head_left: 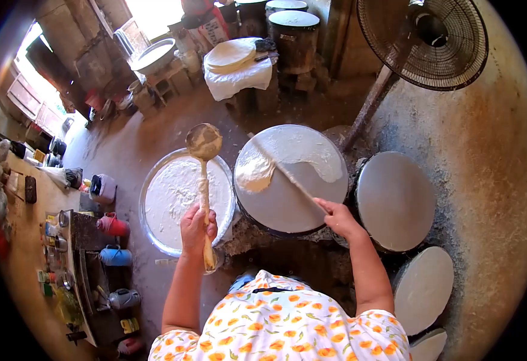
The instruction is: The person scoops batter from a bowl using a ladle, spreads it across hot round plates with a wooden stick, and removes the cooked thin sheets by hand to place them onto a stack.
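Note:
My left hand [198,227] is wrapped round the handle of a ladle [204,143], whose batter-coated bowl hangs above a wide metal basin [150,231] full of white batter [182,191]. In my right hand [339,218] is a long thin stick [296,185], held slantwise across a round griddle [269,213]. White batter [296,143] covers the far part of that griddle in a curved band, with a thicker patch [255,174] at its left. The near part of the griddle surface shows grey and bare.
More round griddles [396,201] stand to the right, one whitish [424,290]. A pedestal fan [426,36] rises at the back right. Behind, a stack of pale round sheets [232,54] rests on a cloth-covered stand. Shelves [86,277] with jugs [116,256] line the left.

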